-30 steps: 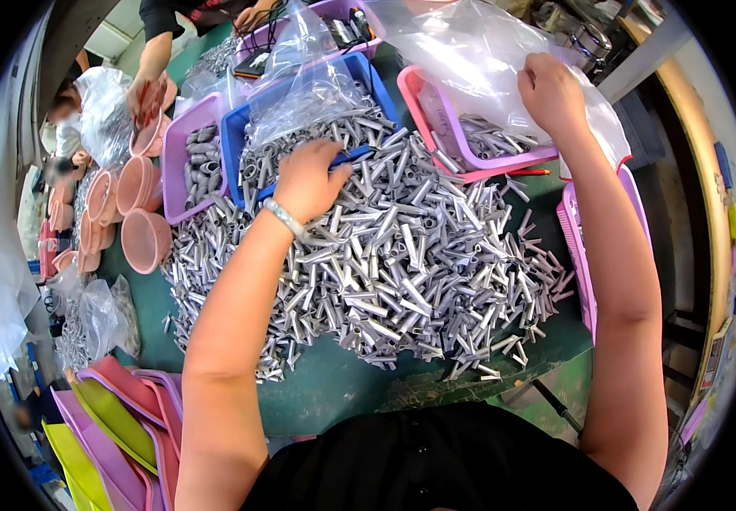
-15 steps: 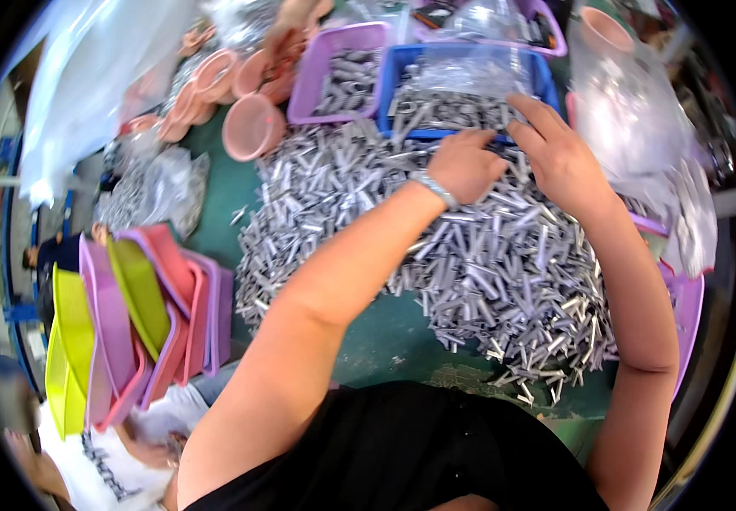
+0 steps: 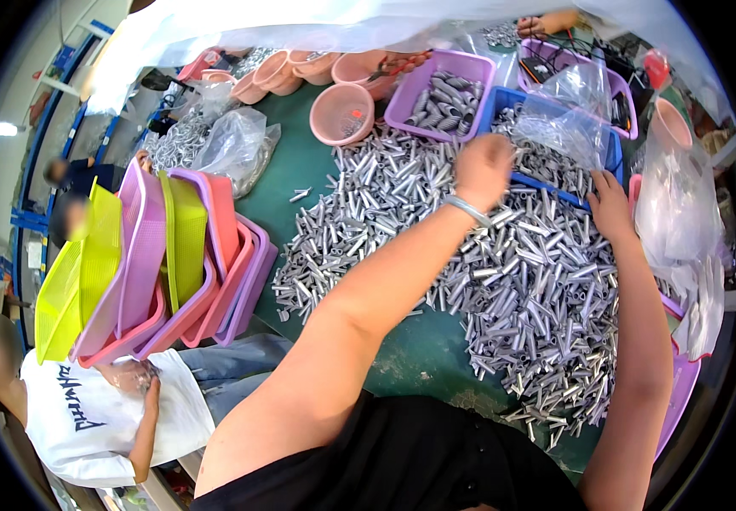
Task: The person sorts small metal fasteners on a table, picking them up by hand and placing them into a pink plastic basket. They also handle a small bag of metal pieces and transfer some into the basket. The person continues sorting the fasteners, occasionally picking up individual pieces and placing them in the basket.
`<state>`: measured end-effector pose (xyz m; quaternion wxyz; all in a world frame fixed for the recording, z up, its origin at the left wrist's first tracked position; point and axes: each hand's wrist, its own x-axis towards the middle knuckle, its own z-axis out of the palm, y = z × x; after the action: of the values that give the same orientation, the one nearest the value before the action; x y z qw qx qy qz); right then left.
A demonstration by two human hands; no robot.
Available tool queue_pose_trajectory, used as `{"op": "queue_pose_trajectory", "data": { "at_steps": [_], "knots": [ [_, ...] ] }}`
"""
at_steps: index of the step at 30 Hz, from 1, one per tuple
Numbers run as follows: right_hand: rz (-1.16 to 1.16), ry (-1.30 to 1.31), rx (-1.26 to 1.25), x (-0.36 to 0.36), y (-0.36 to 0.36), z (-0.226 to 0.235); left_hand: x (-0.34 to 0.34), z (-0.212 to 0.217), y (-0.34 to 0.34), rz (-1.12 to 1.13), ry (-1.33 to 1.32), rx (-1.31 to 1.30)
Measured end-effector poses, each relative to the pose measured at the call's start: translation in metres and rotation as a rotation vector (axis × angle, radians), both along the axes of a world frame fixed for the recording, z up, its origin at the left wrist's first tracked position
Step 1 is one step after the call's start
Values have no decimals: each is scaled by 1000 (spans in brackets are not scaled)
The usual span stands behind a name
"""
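Small grey metal tubes (image 3: 546, 281) lie in a wide loose pile on the green table. Over the pile's far part, beside the near left corner of a blue basket (image 3: 548, 189), is my left hand (image 3: 481, 173); motion smears its fingers. My right hand (image 3: 612, 207) has its fingers and thumb at the basket's near right corner, holding the rim. Inside the basket are more small grey metal pieces, partly covered by a clear plastic bag (image 3: 568, 128). A purple basket (image 3: 395, 109) of grey, spring-like pieces adjoins it on the left.
Peach plastic bowls (image 3: 340, 115) stand at the far left. Stacked coloured baskets (image 3: 185, 247) rise left of the table, near a seated person in a white shirt (image 3: 100, 426). Clear bags (image 3: 678, 204) hang at right. Another person's hand (image 3: 546, 24) shows at the far edge.
The view has shifted, so the table appears farther right. My hands have moved apart: the left to the basket's left corner, the right to its right corner.
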<state>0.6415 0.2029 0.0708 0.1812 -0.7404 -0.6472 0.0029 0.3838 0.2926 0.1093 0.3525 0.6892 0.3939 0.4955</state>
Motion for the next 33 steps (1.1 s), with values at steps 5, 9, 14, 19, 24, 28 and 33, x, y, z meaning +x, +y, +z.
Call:
{"op": "queue_pose_trajectory", "data": {
  "at_steps": [5,9,14,19,24,28,33],
  "knots": [
    [-7,-47,14,3,3,-14,-146,-59,112,574,-486,-393],
    [-18,-50,4,2,3,-13,-210,-38,134,653,-701,-888],
    [-38,-57,-23,2,0,-11,-224,-53,168,483,-582,-918],
    [-53,-57,-36,-3,-3,-5,-225,-68,174,493,-662,-832],
    [-41,-62,-51,5,-5,-1,-238,-42,153,373,-787,-671],
    [-60,-38,-30,-12,-16,14,-252,6,98,199,-762,-580],
    [63,-146,47,-34,-24,40,-270,46,-1,115,-708,-553]
  ]
}}
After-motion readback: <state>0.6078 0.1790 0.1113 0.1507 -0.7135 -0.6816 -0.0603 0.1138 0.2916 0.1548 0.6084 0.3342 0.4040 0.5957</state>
